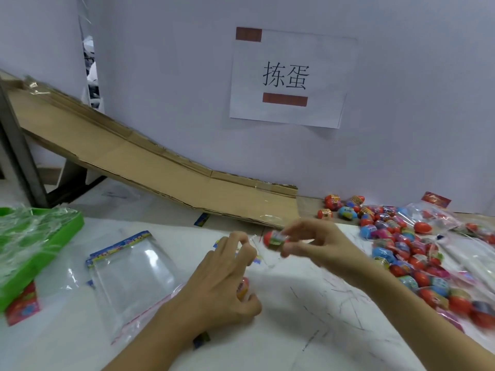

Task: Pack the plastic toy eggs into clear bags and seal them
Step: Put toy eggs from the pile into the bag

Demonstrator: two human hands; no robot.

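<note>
My right hand (316, 247) pinches a red toy egg (276, 239) with a colourful band between thumb and fingers, just above the table's middle. My left hand (227, 279) holds the mouth of a clear bag (257, 253) open with its fingertips; an orange egg (242, 287) shows inside the bag under the palm. The red egg hovers right at the bag's opening. A heap of red, blue and pink eggs (412, 253) lies to the right.
A stack of empty clear bags (134, 274) with colourful headers lies at the left. A green tray (51, 245) holding plastic film stands at the far left. A cardboard ramp (160, 170) slopes down along the wall. Filled bags (434, 218) rest at the right.
</note>
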